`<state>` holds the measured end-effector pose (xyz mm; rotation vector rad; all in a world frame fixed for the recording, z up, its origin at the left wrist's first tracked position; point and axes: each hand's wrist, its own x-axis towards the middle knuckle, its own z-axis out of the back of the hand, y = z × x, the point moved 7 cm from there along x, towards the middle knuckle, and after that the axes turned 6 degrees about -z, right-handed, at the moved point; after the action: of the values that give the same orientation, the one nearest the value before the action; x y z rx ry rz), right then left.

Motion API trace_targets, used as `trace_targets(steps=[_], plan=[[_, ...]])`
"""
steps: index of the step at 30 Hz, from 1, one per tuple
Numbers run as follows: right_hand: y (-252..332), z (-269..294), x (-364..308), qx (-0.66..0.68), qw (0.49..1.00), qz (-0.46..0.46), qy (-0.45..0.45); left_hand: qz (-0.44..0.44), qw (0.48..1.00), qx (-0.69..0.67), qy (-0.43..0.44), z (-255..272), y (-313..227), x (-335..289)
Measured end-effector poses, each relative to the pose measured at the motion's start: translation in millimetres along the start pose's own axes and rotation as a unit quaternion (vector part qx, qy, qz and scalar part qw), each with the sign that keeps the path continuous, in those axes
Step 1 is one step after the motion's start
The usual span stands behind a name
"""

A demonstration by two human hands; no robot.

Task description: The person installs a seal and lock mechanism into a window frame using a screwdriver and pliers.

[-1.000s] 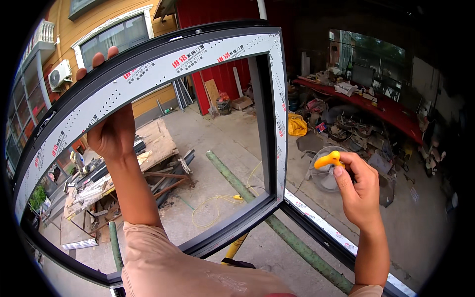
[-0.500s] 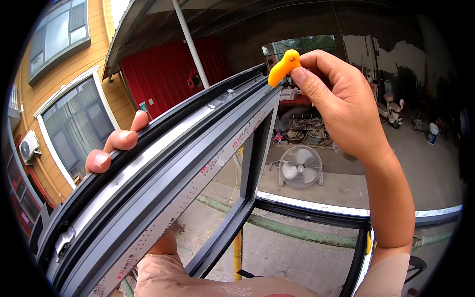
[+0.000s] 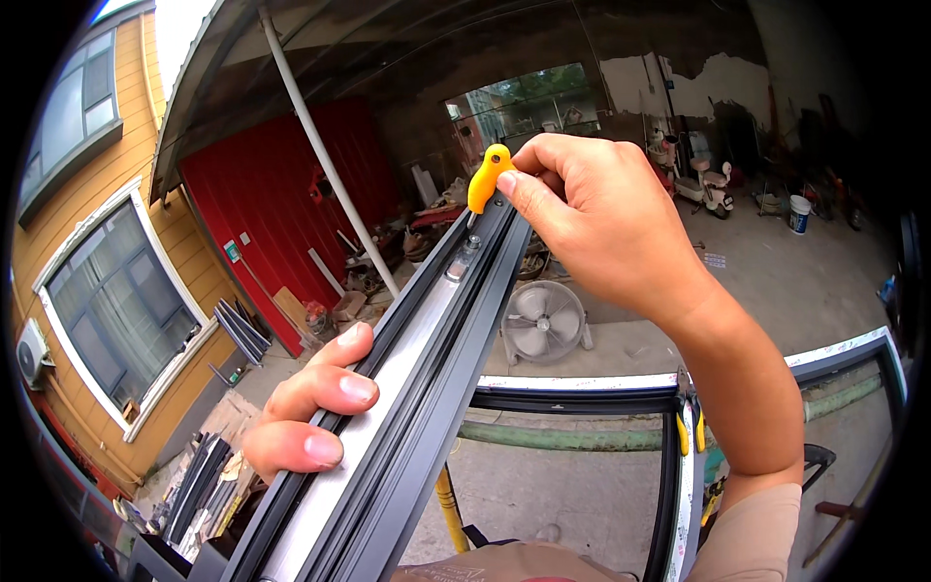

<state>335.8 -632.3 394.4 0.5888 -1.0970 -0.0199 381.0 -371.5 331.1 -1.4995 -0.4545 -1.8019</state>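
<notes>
A dark grey metal window sash [image 3: 419, 427] slants up and away in front of me, its grooved edge with black rubber strips and a silver channel facing up. The fingers of my left hand [image 3: 315, 403] curl over its left edge and grip it. Between thumb and fingers my right hand [image 3: 621, 233] pinches a small yellow-handled tool [image 3: 487, 184] above the sash's far end. The tool's thin metal tip points down at a small metal fitting [image 3: 464, 260] in the channel; whether it touches, I cannot tell.
Another dark frame [image 3: 582, 398] with white film lies below at the right, with yellow-handled pliers [image 3: 690, 427] on it. Beyond stand a round fan [image 3: 545, 322], a scooter [image 3: 705, 186] and a white bucket [image 3: 799, 213]. Dark profile pieces [image 3: 199, 480] lie at lower left.
The sash has turned to point more directly away from me, its edge now facing up. My left hand has shifted right with it. The tool has moved left and down over the channel fitting.
</notes>
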Motion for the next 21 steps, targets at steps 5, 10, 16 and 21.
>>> trace_targets(steps=[5, 10, 16, 21], plan=[[-9.1, 16.9, -7.3, 0.010, 1.000, -0.022, 0.001, -0.024, 0.999, 0.006, 0.029, -12.1, -9.2, -3.4], [-24.5, 15.2, -16.7, 0.061, 0.996, -0.047, 0.038, -0.044, 0.999, -0.003, 0.017, -15.4, 2.1, -12.0], [-30.7, 14.7, -21.3, 0.045, 0.998, -0.037, 0.030, -0.092, 0.987, 0.047, 0.122, -16.6, -3.0, -14.9], [-32.5, 19.5, -26.3, 0.068, 0.997, -0.008, 0.026, -0.069, 0.989, 0.046, 0.125, -11.5, -6.1, -14.9]])
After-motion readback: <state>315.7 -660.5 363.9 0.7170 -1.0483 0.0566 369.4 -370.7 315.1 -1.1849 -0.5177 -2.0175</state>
